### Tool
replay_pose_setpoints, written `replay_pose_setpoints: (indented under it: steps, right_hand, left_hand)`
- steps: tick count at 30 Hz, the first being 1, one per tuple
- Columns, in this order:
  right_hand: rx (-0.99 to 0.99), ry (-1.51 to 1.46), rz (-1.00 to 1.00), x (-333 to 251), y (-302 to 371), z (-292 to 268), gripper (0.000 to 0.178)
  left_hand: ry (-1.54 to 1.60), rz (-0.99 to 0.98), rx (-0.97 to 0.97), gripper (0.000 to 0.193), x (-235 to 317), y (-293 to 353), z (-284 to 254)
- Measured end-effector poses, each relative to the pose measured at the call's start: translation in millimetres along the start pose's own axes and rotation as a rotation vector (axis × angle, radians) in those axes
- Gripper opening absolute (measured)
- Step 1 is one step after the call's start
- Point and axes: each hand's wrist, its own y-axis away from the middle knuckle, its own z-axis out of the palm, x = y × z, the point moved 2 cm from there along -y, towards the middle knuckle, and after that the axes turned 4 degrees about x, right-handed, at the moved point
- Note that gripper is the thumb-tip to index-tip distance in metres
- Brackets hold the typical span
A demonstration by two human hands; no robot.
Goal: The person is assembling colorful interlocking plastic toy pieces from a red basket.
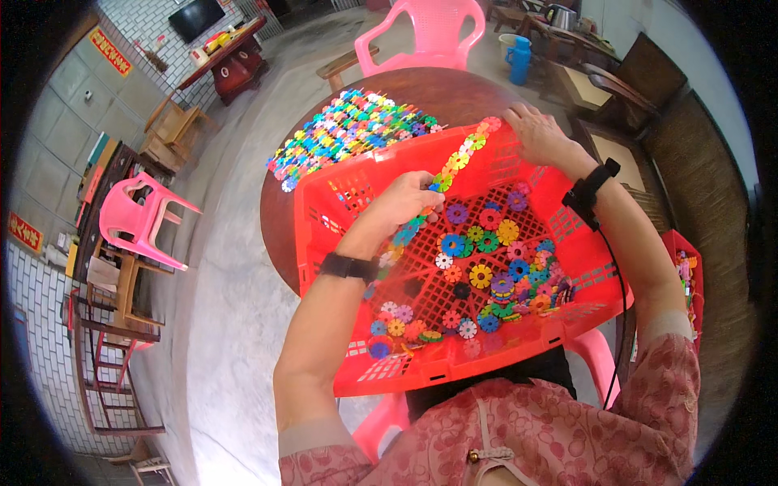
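Observation:
My left hand (412, 199) is closed around a chain of interlocking snowflake discs (459, 159). The chain slants across the inside of a red plastic basket (397, 373), its upper end near the far rim and its lower end hanging below my fingers. At the far right rim, my right hand (536, 136) is curled over the basket's edge, close to the chain's upper end. Loose snowflake discs (480, 276) in many colours lie in the basket, heaped toward its near right side. The basket tilts between my lap and the table.
A round brown table (279, 235) carries a wide sheet of joined discs (352, 130) beyond the basket. A pink chair (421, 36) stands behind it, another pink chair (146, 215) at left. A second red basket (695, 283) sits at my right, and a blue jug (519, 61) further back.

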Motion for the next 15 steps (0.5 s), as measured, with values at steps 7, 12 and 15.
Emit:
replay_pose_setpoints:
  steps: [7,12,15]
  right_hand:
    - [0.004,0.089,0.015,1.8,-13.5,18.1,0.044]
    - [0.079,0.055,-0.034,6.6,-7.2,19.3,0.045]
    - [0.131,0.027,-0.072,5.8,-3.2,17.8,0.045]
  left_hand:
    - [0.293,0.119,0.089,0.023,26.5,5.6,-12.8]
    - [0.442,0.270,0.229,0.028,51.7,18.9,-49.9]
    - [0.573,0.399,0.376,0.028,64.2,26.7,-78.7]
